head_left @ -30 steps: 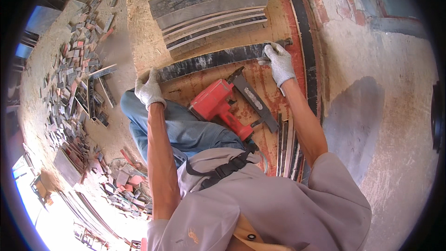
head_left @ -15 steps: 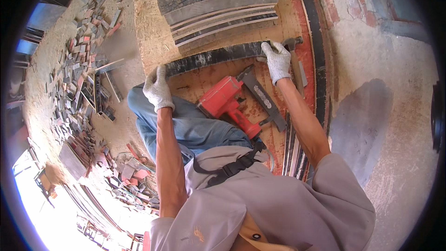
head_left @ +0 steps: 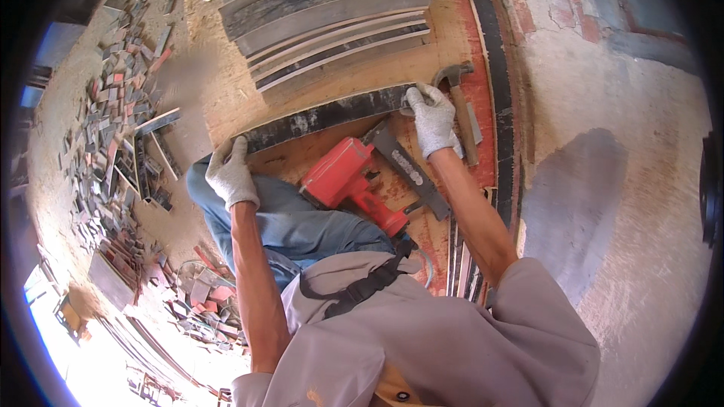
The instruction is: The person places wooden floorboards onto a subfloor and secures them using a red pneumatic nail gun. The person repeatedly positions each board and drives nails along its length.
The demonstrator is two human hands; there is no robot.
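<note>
One long black board goes between the left hand and right hand, each pinching an end. A red nail gun lies between their wrists. A hammer is beside the right hand.

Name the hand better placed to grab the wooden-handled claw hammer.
Likely the right hand: it holds the long black strip near the hammer; the left hand holds the farther end.

White glare at lower left.
</note>
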